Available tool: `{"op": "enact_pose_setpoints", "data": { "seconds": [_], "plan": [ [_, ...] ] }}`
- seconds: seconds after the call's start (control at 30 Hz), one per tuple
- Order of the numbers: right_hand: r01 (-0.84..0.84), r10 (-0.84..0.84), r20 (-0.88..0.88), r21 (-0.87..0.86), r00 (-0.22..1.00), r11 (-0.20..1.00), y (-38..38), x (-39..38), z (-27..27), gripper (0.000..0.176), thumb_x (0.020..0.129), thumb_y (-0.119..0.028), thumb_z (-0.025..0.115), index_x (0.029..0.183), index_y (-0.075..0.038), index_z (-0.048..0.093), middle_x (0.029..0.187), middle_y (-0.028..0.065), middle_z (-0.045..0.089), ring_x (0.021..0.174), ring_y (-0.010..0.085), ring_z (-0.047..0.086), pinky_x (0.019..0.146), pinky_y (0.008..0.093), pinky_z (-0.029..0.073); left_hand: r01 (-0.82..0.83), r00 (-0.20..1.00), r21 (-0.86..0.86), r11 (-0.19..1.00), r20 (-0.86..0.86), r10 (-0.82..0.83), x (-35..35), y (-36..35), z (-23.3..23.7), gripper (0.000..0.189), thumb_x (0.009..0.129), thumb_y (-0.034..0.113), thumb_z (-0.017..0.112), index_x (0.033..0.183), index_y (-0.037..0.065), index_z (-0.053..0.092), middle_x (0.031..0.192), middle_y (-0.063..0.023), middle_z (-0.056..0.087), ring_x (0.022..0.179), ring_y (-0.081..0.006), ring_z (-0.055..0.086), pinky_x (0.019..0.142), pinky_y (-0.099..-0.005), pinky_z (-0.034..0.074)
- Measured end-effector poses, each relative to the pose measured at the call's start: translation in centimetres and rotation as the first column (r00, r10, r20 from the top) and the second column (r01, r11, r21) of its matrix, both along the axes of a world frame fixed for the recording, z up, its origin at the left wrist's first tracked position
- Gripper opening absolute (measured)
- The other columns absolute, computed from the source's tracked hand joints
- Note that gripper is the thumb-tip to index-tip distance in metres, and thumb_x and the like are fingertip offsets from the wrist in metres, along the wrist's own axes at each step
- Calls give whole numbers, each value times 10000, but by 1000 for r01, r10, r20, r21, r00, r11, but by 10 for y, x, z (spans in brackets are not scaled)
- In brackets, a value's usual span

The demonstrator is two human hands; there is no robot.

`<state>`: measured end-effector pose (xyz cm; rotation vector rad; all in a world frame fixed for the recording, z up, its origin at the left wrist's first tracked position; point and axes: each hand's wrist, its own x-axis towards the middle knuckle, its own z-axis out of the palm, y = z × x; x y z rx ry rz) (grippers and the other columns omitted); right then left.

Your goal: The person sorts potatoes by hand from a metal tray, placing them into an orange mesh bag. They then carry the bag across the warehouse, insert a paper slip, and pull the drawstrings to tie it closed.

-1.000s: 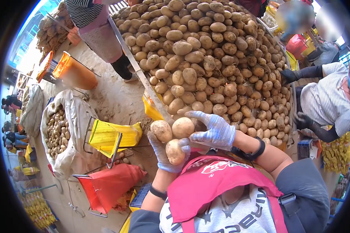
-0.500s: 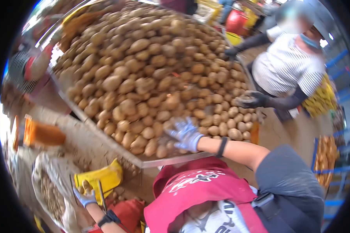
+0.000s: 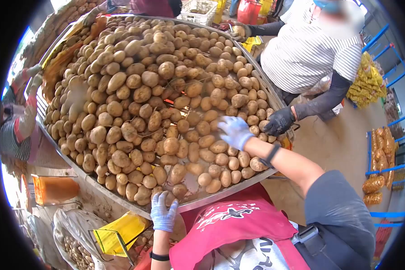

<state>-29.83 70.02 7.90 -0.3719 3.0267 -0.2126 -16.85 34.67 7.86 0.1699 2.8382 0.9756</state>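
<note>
A large heap of potatoes point(image 3: 135, 90) covers a metal-rimmed table point(image 3: 220, 193). My left hand point(image 3: 164, 212), in a light blue glove, lies at the near rim with its fingers spread beside a few potatoes, and nothing shows in its grip. Over the right part of the heap is my right hand point(image 3: 235, 132), also gloved in light blue. Its fingers are apart and slightly blurred, just above or on the potatoes, holding nothing visible.
A co-worker in a striped shirt point(image 3: 297, 49) reaches over the right edge with dark gloves. Another person's striped sleeve point(image 3: 18, 139) is at the left. A yellow bag holder point(image 3: 119, 231), a sack of potatoes point(image 3: 76, 249) and an orange container point(image 3: 54, 189) stand below left.
My left hand has come up from beside the yellow holder to the near rim; the potato it held is gone. My right hand has moved right and farther in. The view has shifted.
</note>
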Motion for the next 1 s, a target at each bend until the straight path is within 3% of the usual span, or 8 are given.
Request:
{"op": "enact_pose_setpoints", "data": {
  "seconds": [0.17, 0.3, 0.37, 0.47, 0.5, 0.7, 0.77, 1.0],
  "plan": [
    [10, -3, -131, 49, 991, 999, -7, -47, -62, 309, 746, -289, 635, 1015, -138, 618, 988, 100, 590, 929, 273, 576, 787, 398, 464, -98, 987, 351, 931, 152, 47, -15, 39, 13, 393, 796, 188, 659, 1140, 32, 550, 1069, -156, 572, 933, -300, 586, 837, -352, 483],
    [105, -127, -22, -437, 992, 893, -25, 1, -2, 408, 693, -361, 681, 1010, -113, 618, 979, 102, 595, 920, 276, 580, 788, 374, 467, -786, 579, 580, 214, 812, -74, -39, 91, 28, 459, 883, 332, 566, 1245, 67, 473, 1137, -145, 551, 939, -271, 598, 789, -398, 531],
    [-125, 307, 228, -580, 924, 805, -51, 28, 9, 441, 686, -391, 680, 1019, -109, 611, 1024, 118, 580, 940, 288, 574, 784, 384, 464, -834, 548, 546, -81, 803, -234, -43, 126, 37, 475, 873, 361, 564, 1223, 49, 487, 1035, -79, 599, 872, -223, 589, 751, -375, 518],
    [-451, 374, -253, -444, 892, 774, -50, 19, 4, 450, 708, -406, 660, 1046, -114, 609, 1108, 154, 548, 1005, 320, 549, 826, 416, 446, -871, 488, 462, -165, 852, -188, -37, 125, -22, 283, 845, 263, 594, 1071, 92, 591, 971, -55, 609, 846, -191, 589, 738, -336, 510],
    [-340, 407, 73, -431, 910, 836, -37, 11, 13, 541, 737, -436, 623, 1161, -109, 544, 1229, 213, 468, 1078, 403, 484, 899, 489, 396, -859, 511, 491, -146, 806, -299, -32, 112, -26, 228, 841, 226, 595, 1031, 101, 594, 957, -53, 610, 848, -193, 591, 751, -325, 499],
    [-396, 390, 310, -46, 867, 917, 14, 34, -33, 599, 786, -444, 583, 1313, -183, 467, 1342, 238, 398, 1256, 416, 350, 1046, 502, 276, -682, 640, 510, -524, 763, -90, 47, 46, 1, 211, 866, 244, 577, 1000, 81, 580, 925, -95, 594, 807, -204, 587, 611, -333, 514],
    [-384, 379, 120, 22, 918, 923, 12, 43, -57, 645, 740, -373, 630, 1328, -174, 456, 1471, 205, 209, 1282, 421, 307, 1067, 469, 261, -643, 670, 481, -596, 730, -133, 97, 6, -9, 243, 871, 272, 579, 1023, 83, 570, 948, -90, 595, 815, -216, 584, 606, -316, 510],
    [-279, 277, 83, 18, 957, 960, -5, 45, -64, 611, 701, -250, 669, 1279, -148, 497, 1473, 151, 218, 1271, 433, 288, 1066, 462, 269, -337, 128, 371, -865, 929, 348, 320, -129, -31, 376, 811, 541, 544, 736, 173, 556, 655, -33, 562, 511, -158, 499, 396, -245, 383]
  ]
}}
